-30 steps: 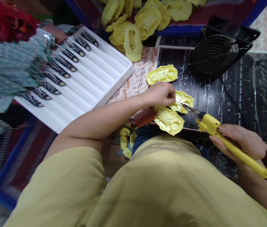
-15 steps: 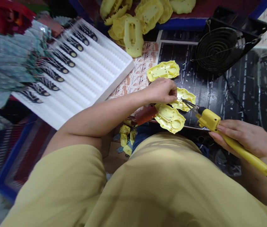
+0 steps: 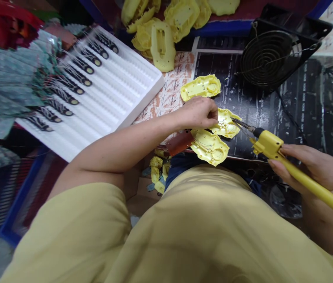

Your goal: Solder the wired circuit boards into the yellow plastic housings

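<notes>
My right hand [image 3: 316, 167] is wrapped round the handle of a yellow soldering gun [image 3: 268, 144]. Its dark metal tip points left, over the right edge of a yellow plastic shell half [image 3: 228, 125]. Over the left end of that shell, the fingertips of my left hand [image 3: 198, 113] are pinched together; what is between them is too small to make out. Nearer my body lies a second shell half [image 3: 210, 147] with thin wires inside, beside a reddish-brown board [image 3: 180, 143]. Just beyond my left hand is a third shell half [image 3: 201, 87].
A black fan [image 3: 268, 61] stands at the back right on the dark work surface [image 3: 316, 106]. To the left, a white foam tray [image 3: 125, 84] carries a row of wired black parts [image 3: 87, 83]. More yellow shells [image 3: 163, 45] are piled at the back, by a blue-edged bin [image 3: 228, 28].
My right hand has drawn the soldering gun slightly right, so its tip is farther from my left fingers. The left hand keeps its pinch over the same shell.
</notes>
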A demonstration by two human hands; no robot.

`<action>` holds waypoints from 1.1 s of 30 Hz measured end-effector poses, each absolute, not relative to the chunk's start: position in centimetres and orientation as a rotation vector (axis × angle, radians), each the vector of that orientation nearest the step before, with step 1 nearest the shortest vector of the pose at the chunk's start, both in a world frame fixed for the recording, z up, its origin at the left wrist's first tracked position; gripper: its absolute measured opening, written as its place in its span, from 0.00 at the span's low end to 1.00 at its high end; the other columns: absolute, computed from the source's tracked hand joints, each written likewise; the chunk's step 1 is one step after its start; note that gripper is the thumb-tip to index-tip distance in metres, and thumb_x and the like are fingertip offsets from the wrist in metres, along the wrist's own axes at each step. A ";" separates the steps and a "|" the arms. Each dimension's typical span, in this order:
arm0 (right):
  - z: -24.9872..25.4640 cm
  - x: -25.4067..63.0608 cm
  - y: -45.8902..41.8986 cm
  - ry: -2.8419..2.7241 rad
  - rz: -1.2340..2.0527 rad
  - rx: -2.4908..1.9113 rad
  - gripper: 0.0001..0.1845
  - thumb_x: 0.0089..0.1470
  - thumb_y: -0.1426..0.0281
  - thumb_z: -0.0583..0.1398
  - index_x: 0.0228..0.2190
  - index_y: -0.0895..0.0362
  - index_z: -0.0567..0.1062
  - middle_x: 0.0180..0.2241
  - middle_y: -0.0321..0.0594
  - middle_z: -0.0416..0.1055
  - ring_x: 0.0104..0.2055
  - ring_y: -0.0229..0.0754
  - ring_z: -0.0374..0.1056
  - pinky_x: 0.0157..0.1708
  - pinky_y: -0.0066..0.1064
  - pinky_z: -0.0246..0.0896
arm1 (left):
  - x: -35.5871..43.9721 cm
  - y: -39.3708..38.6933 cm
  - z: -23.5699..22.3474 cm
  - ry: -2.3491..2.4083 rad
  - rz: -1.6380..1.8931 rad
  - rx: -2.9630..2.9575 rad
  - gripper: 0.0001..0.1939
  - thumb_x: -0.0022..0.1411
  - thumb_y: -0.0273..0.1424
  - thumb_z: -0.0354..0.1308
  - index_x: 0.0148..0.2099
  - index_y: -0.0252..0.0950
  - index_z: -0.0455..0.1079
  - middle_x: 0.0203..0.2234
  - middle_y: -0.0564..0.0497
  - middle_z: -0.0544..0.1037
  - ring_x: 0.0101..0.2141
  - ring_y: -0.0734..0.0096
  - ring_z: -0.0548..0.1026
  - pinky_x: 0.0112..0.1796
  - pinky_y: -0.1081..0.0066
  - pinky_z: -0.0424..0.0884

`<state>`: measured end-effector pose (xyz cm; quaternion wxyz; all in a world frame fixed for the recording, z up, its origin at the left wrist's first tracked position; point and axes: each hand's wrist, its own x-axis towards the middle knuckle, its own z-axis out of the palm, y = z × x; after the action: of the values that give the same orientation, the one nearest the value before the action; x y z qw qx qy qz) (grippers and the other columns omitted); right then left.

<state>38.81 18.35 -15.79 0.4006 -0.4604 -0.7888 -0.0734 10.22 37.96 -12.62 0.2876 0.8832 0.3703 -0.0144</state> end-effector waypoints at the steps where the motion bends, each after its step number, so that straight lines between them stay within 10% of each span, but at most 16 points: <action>1: -15.8 38.4 18.4 -1.981 -0.255 -1.182 0.28 0.63 0.68 0.73 0.63 0.50 0.77 0.36 0.36 0.86 0.32 0.41 0.83 0.33 0.23 0.79 | 10.2 37.9 -12.6 0.995 -0.046 2.359 0.06 0.61 0.29 0.64 0.38 0.37 0.84 0.34 0.50 0.82 0.44 0.62 0.79 0.54 0.63 0.74; 4: -15.6 37.5 18.8 -1.957 -0.357 -1.214 0.33 0.64 0.68 0.72 0.67 0.53 0.74 0.36 0.38 0.86 0.30 0.41 0.83 0.31 0.24 0.77 | 10.3 37.9 -12.4 0.985 -0.054 2.368 0.07 0.61 0.29 0.64 0.38 0.37 0.84 0.35 0.49 0.83 0.44 0.62 0.80 0.54 0.63 0.74; 11: -15.7 36.9 19.3 -1.933 -0.088 -0.966 0.14 0.57 0.74 0.76 0.36 0.54 0.77 0.28 0.35 0.82 0.29 0.40 0.82 0.31 0.22 0.79 | 10.3 38.0 -12.1 1.008 -0.099 2.363 0.09 0.63 0.28 0.62 0.41 0.36 0.84 0.36 0.48 0.84 0.43 0.63 0.81 0.52 0.63 0.74; 33: -15.3 38.0 19.6 -2.036 -0.085 -0.990 0.11 0.62 0.68 0.74 0.44 0.54 0.80 0.33 0.38 0.84 0.32 0.38 0.83 0.34 0.21 0.79 | 10.1 38.0 -12.6 0.975 -0.072 2.365 0.09 0.62 0.31 0.61 0.41 0.37 0.83 0.37 0.48 0.83 0.46 0.60 0.79 0.54 0.62 0.73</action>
<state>38.00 19.55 -15.31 0.4243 -0.3958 -0.8137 -0.0341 10.15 38.03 -12.58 0.2874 0.8852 0.3649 -0.0271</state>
